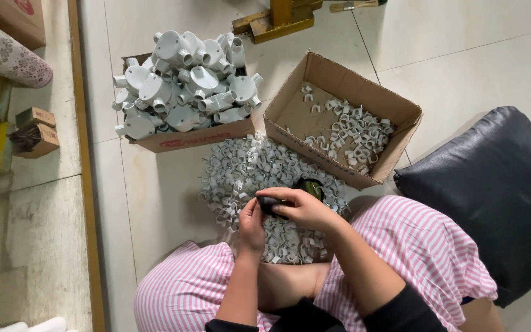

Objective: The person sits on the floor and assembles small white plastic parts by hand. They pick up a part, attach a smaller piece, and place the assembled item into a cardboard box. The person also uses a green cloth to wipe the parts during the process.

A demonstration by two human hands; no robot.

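Behind both hands (281, 212), two open brown cartons (339, 83).

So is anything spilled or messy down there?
A heap of small white clips lies loose on the tiled floor rather than in the half-filled cardboard box beside it. Nothing looks broken.

- The person is wearing loose trousers (425, 246) in pink and white stripes; thin stripes are running close together across both legs, near left and near right.
- A black top is showing at the near edge, its sleeves (401, 313) ending above the forearms.
- Both hands, left hand (252, 222) and right hand (302, 208), are going bare, with no gloves, rings or watch showing.
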